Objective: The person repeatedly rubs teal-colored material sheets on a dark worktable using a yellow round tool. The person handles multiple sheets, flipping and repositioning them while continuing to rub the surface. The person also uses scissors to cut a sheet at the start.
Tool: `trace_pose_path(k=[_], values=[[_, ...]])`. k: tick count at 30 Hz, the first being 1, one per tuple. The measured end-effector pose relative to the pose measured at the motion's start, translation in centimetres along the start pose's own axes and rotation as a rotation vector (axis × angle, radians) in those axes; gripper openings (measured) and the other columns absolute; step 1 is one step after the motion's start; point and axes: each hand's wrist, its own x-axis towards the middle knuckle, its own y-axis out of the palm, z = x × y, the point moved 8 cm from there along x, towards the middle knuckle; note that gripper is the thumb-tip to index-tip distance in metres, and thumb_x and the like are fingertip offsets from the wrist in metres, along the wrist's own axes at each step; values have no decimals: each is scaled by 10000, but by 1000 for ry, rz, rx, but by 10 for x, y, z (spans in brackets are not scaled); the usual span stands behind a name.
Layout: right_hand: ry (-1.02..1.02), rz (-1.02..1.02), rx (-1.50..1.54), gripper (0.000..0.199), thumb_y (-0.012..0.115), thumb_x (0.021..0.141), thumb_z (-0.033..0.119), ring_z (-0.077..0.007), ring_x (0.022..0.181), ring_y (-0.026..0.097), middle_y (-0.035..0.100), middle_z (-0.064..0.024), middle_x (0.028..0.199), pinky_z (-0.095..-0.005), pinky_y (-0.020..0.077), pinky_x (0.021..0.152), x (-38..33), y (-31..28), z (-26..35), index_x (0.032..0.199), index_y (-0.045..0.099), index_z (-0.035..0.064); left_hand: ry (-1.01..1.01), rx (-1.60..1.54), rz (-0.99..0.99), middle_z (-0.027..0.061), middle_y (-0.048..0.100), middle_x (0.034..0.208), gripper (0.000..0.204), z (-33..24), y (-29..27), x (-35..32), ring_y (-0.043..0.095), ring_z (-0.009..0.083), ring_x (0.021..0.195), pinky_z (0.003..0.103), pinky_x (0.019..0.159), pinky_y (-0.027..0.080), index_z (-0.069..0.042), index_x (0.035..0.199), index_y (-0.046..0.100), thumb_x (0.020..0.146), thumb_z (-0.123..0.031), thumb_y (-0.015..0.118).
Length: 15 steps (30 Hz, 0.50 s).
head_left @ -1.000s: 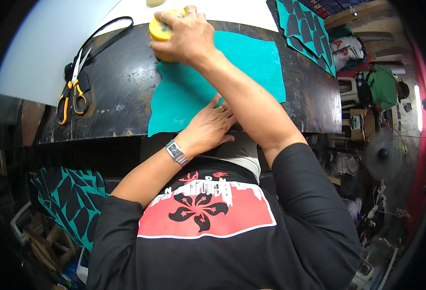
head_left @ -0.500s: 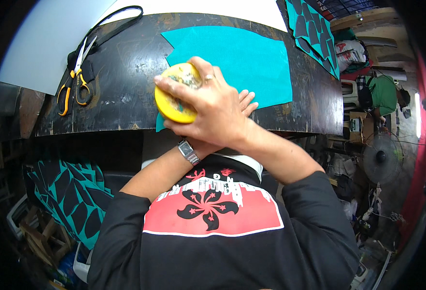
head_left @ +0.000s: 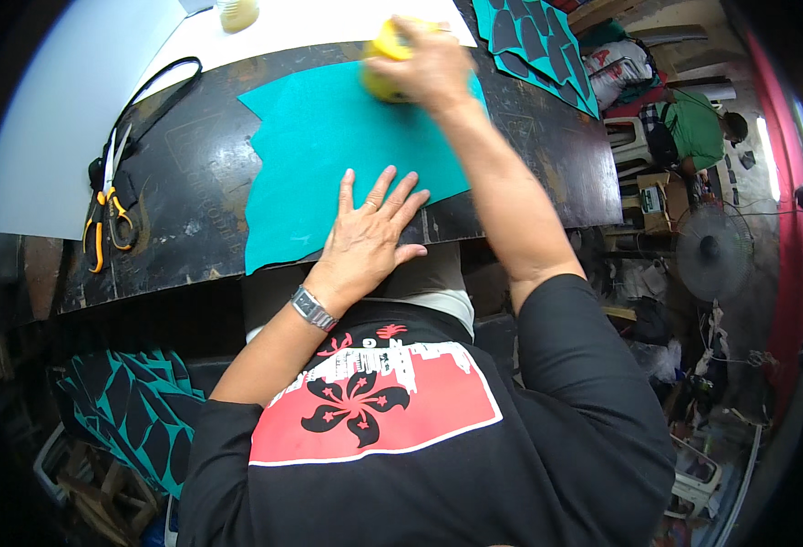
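Note:
A teal sheet of fabric-like material (head_left: 292,155) lies flat on the dark worktable (head_left: 196,173), one edge reaching the near side. My left hand (head_left: 365,237), with a watch at the wrist, rests palm down on its near part, fingers spread. At the sheet's far end, my right hand (head_left: 433,68) has its fingers wrapped around a round yellow tub-like object (head_left: 381,82). Motion blurs that object, and my hand hides part of it. Whether it touches the sheet I cannot tell.
Orange-and-black scissors (head_left: 108,214) and a black strap (head_left: 160,77) lie at the left. A white sheet (head_left: 310,23) and a jar (head_left: 237,14) are at the far side. Cut-out teal sheets (head_left: 538,36) sit far right. A person in green (head_left: 698,132) and a fan (head_left: 713,255) are beyond.
My right hand has carried the yellow object away from me to the far end of the sheet. My left hand, earlier mostly hidden beneath the right arm, now shows spread on the sheet.

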Motion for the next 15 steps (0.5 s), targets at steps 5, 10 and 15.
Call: trace_pose_path(k=[5, 10, 15], values=[[373, 16, -118, 758, 815, 642, 663, -409, 1062, 659, 592, -206, 1215, -498, 592, 817, -5, -30, -141, 1304, 688, 318, 40, 12, 6, 56, 372, 1618, 768, 1, 0, 1, 281, 262, 1520, 574, 1237, 154, -174, 1549, 401, 914, -551, 612], [122, -38, -73, 759, 803, 671, 653, -322, 1025, 670, 717, -146, 1044, -462, 570, 844, -23, -26, -18, 1275, 708, 202, 97, -2, 36, 95, 371, 1614, 760, 0, 7, -1, 319, 283, 1500, 501, 1242, 204, -126, 1544, 396, 925, -503, 624], [-194, -31, 397, 765, 893, 611, 439, -495, 1178, 562, 469, -411, 1412, -467, 583, 886, -77, -17, 175, 1327, 665, 299, 156, 84, -103, 115, 357, 1626, 568, 1, 5, -3, 328, 272, 1505, 489, 1229, 231, -149, 1548, 401, 1010, -301, 498]])
